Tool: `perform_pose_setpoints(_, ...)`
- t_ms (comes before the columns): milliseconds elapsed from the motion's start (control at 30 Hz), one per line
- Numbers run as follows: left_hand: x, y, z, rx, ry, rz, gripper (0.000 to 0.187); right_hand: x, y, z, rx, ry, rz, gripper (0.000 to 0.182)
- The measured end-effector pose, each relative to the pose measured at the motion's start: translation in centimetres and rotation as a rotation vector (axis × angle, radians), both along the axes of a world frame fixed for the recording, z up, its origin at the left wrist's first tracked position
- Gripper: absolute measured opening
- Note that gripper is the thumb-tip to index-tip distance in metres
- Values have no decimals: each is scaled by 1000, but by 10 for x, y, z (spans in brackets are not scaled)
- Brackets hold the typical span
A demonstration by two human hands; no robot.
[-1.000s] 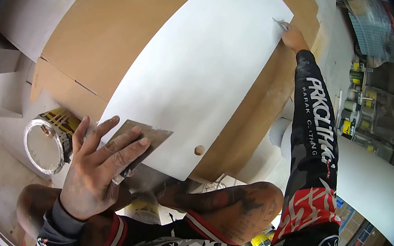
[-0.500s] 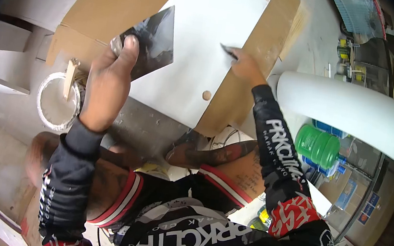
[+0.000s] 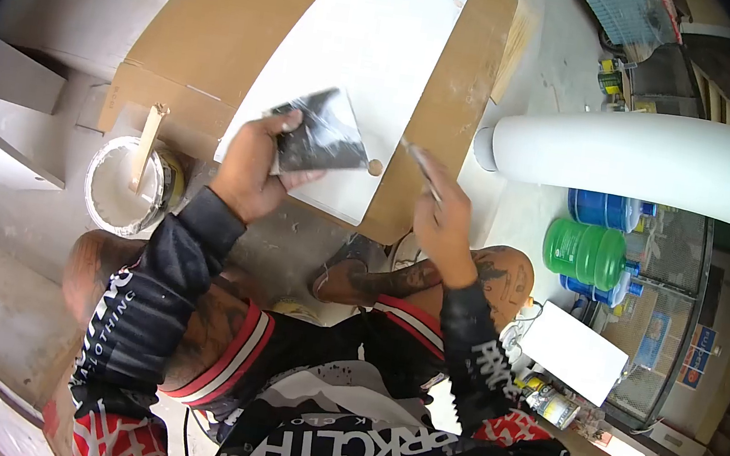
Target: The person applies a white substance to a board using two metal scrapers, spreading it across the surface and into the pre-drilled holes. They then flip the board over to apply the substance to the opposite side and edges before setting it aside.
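My left hand point(image 3: 263, 164) is closed on a dark flat plate point(image 3: 324, 135) smeared with pale paste, its thumb on top. The plate is over the near part of a white panel point(image 3: 357, 42), close to a round hole point(image 3: 375, 167). Around a slim tool point(image 3: 424, 167) with a thin tip, my right hand point(image 3: 444, 225) is closed, just right of the plate and above the cardboard's edge. Brown cardboard point(image 3: 200, 12) lies beneath the panel.
A bucket point(image 3: 169, 188) with a wooden stick point(image 3: 147, 149) stands at the left. On the right are a large white roll point(image 3: 632, 157), a green water jug point(image 3: 587, 255), blue jugs point(image 3: 603, 209), a white board point(image 3: 574, 352) and paint cans point(image 3: 555, 408).
My left hand has brought the plate down and right, near the hole. My right hand has moved down, its tool away from the panel's middle. The view has shifted slightly.
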State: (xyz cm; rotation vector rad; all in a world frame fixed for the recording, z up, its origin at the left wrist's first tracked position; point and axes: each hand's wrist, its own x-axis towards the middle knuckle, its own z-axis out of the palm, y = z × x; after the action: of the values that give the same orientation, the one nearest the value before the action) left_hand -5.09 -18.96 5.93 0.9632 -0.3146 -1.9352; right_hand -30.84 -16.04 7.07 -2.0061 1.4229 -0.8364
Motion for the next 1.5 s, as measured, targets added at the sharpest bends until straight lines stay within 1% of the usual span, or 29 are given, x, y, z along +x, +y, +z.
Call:
perform_pose_setpoints(67, -13, 10, 10, 74, 5, -43, 27, 25, 17, 28, -86, -56, -33, 55)
perform_pose_setpoints(133, -21, 17, 19, 95, 73, -159, 23, 43, 32, 33, -365, -168, 26, 56)
perform_pose_setpoints(167, -21, 17, 17, 97, 64, -170, 23, 48, 40, 28, -365, -175, 13, 56)
perform_pose_setpoints(233, -17, 20, 7, 92, 257, -230, 23, 49, 55, 10, -261, 10, -82, 55)
perform_pose_setpoints(267, -14, 21, 7, 59, 347, -137, 25, 31, 60, -1, -51, 62, -19, 44)
perform_pose_setpoints(300, -15, 22, 8, 59, 344, -139, 25, 20, 66, -18, -52, 59, -21, 44)
perform_pose_setpoints(367, -16, 26, 24, -450, -127, -84, 32, 14, 84, -33, 709, -724, -373, 36)
perform_pose_setpoints(400, -22, 35, 33, -669, -311, -53, 40, 9, 95, -21, 516, -129, -346, 33)
perform_pose_setpoints(433, -18, 35, 31, -1064, -595, -181, 39, 16, 92, -1, 534, -130, -348, 33)
perform_pose_setpoints(500, -27, 35, 17, -1612, -915, -227, 32, 20, 76, 26, 916, -1601, -387, 38)
perform_pose_setpoints(533, -28, 39, 16, -1603, -910, -233, 32, 8, 78, 21, 929, -1697, -281, 41)
perform_pose_setpoints(567, -27, 42, 17, -1596, -1061, -284, 36, -11, 79, 4, 934, -1696, -281, 41)
perform_pose_setpoints(600, -24, 44, 18, -1581, -1215, -338, 44, -33, 82, -20, 770, -1505, -315, 40)
perform_pose_setpoints(633, -15, 42, 18, -1574, -1218, -341, 44, -47, 82, -33, 608, -1311, -343, 39)
perform_pose_setpoints(700, 15, 31, 10, -1572, -1473, -648, 58, -47, 62, -13, 782, -1605, -252, 35)
perform_pose_setpoints(733, 26, 30, 2, -1564, -1474, -647, 58, -32, 55, -4, 707, -1397, -473, 29)
perform_pose_setpoints(767, 35, 29, -8, -1472, -1574, -580, 56, -70, 54, -51, 799, -1271, -432, 25)
perform_pose_setpoints(833, 40, 25, -13, -1374, -1677, -508, 54, -49, 38, -55, 645, -445, -351, 30)
perform_pose_setpoints(867, 43, 22, -9, -1323, -1574, -421, 51, -43, 31, -61, 648, -447, -348, 30)
perform_pose_setpoints(933, 44, 20, 0, -1305, -1468, -280, 45, -34, 17, -73, 357, 151, 72, 36)
perform_pose_setpoints(967, 44, 21, 5, -1300, -1472, -281, 45, -35, 11, -87, 359, 150, 77, 36)
perform_pose_setpoints(1033, 43, 23, 10, -1280, -1420, -299, 44, -36, 4, -119, 31, 353, 231, 38)
perform_pose_setpoints(1167, 40, 26, 0, -1270, -1437, -303, 43, -17, 23, -146, -9, 534, 192, 40)
perform_pose_setpoints(1233, 39, 27, -2, -1267, -1388, -299, 42, -8, 49, -143, -224, 610, 185, 40)
perform_pose_setpoints(1267, 39, 28, -3, -1264, -1391, -292, 42, -5, 56, -136, -71, 580, 195, 39)
perform_pose_setpoints(1300, 40, 29, -2, -1318, -1426, -243, 42, -5, 52, -128, -75, 582, 198, 39)
perform_pose_setpoints(1367, 40, 29, 2, -1374, -1454, -194, 42, -15, 43, -116, 239, 451, 261, 48)
perform_pose_setpoints(1433, 41, 26, 10, -1270, -1324, -329, 41, -26, 22, -121, 214, 412, 187, 47)
perform_pose_setpoints(1500, 41, 25, 9, -1306, -1308, -283, 41, -27, 7, -126, 187, 370, 122, 46)
